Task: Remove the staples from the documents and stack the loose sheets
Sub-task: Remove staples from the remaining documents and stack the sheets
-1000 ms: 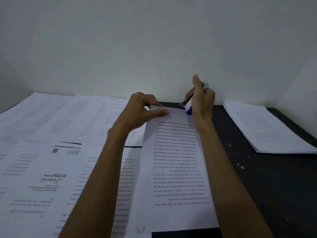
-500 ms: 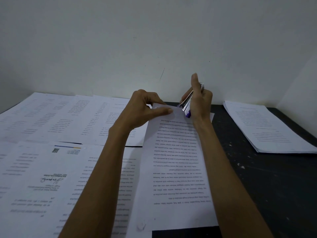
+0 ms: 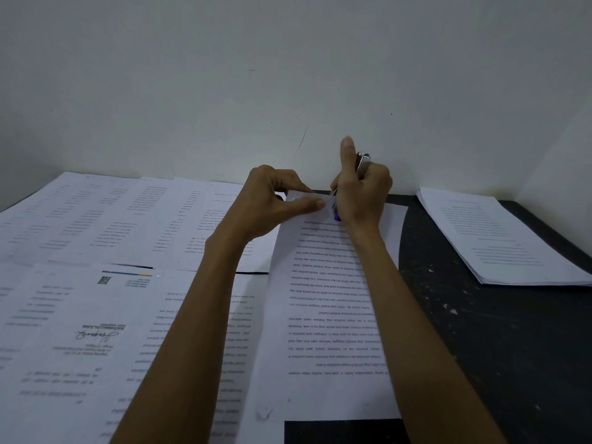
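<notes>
A printed document (image 3: 323, 315) lies lengthwise in front of me on the dark table (image 3: 499, 347), its far edge lifted slightly. My left hand (image 3: 275, 200) pinches that far edge between thumb and fingers. My right hand (image 3: 362, 193) grips a silver and blue staple remover (image 3: 363, 163) with the thumb pointing up; the tool's blue tip (image 3: 336, 216) meets the paper near the far corner. The staple itself is too small to make out. A stack of loose sheets (image 3: 499, 238) lies at the right.
Many printed sheets (image 3: 96, 225) cover the left half of the table, overlapping each other, one with a signature (image 3: 96, 336). A white wall (image 3: 288, 75) rises directly behind the table. Bare dark tabletop shows between the document and the right stack.
Both hands have stayed at the document's far edge. The right hand has tilted the staple remover a little more upright, and the far edge of the paper has lifted slightly.
</notes>
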